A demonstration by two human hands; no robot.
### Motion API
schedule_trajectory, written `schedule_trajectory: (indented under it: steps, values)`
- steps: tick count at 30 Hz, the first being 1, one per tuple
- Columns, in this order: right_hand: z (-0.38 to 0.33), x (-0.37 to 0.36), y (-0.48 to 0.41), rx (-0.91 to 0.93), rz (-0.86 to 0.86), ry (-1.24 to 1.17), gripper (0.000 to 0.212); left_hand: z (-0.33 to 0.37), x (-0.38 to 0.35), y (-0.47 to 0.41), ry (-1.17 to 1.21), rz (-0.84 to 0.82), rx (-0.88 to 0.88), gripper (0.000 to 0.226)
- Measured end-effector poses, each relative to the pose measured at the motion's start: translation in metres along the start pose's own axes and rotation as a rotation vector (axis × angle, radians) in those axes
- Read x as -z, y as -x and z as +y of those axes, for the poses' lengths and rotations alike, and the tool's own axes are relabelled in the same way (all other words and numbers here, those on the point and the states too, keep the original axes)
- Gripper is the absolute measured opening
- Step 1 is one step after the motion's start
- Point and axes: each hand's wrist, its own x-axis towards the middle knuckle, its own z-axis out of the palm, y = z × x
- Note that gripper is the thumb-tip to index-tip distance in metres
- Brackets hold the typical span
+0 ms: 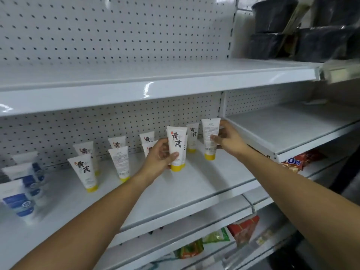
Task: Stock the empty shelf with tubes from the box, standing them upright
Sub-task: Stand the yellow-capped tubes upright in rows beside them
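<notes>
White tubes with yellow caps stand cap-down on the white shelf [194, 184]. My left hand [158, 157] grips a bunch of tubes [176, 147], the front one showing black characters, just above the shelf near its middle. My right hand [228, 138] holds one tube [210, 137] upright at the shelf's right end, its back label toward me and its cap on the shelf. Several more tubes stand in two rows, among them a front one [84, 172], one with its back label showing [119, 163] and a rear one [192, 136]. The box is out of view.
Blue-and-white tubes [23, 191] crowd the shelf's left end. A bare shelf board [282, 131] adjoins on the right, another [155, 78] hangs above. Black wrapped tubs [272, 30] sit top right. Snack packets [243, 228] lie on lower shelves.
</notes>
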Motion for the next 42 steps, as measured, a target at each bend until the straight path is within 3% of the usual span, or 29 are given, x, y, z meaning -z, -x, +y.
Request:
schedule_trajectory:
  steps: [11, 16, 42]
  values:
    - [0.033, 0.043, -0.053, 0.075, -0.216, -0.064, 0.033, 0.003, -0.072, 0.006, -0.023, 0.268, 0.034, 0.045]
    - [0.042, 0.045, -0.067, 0.081, -0.276, -0.03, 0.036, 0.004, -0.087, 0.017, -0.066, 0.313, 0.08, 0.04]
    - [0.065, 0.096, -0.1, 0.107, -0.207, -0.003, 0.033, -0.037, -0.142, -0.05, -0.057, 0.281, 0.078, 0.042]
